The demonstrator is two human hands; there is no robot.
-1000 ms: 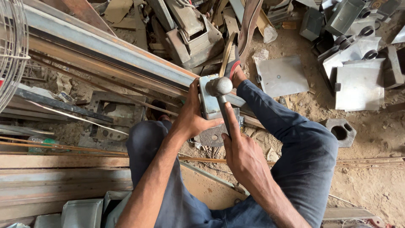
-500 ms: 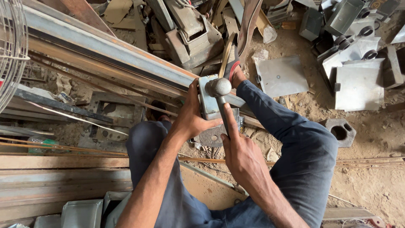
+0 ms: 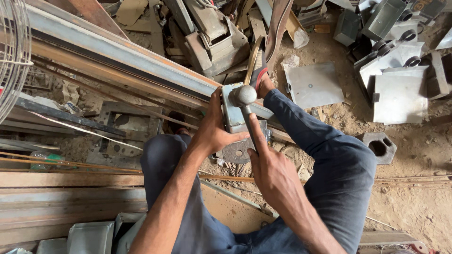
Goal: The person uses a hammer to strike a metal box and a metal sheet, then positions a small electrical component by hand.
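My right hand (image 3: 270, 169) grips the handle of a steel hammer (image 3: 245, 96), index finger stretched along the shaft. The hammer's round head rests against the top of a small grey metal box piece (image 3: 231, 113). My left hand (image 3: 214, 131) clasps that piece from the left, thumb on its face, holding it against the end of a long steel beam (image 3: 117, 51). Below the piece lies a flat round-cornered metal plate (image 3: 235, 151) with a hole. My legs in dark blue trousers (image 3: 329, 160) frame the work on both sides.
Scrap metal boxes and brackets (image 3: 212, 33) are piled at the top. Flat steel plates (image 3: 314, 84) and square pieces (image 3: 400, 91) lie on sandy ground at right, with a hollow block (image 3: 380, 146). Long bars and rods (image 3: 70, 181) lie at left, beside a wire mesh (image 3: 12, 51).
The hammer head has shifted slightly down against the metal piece; both hands keep their grip in nearly the same place.
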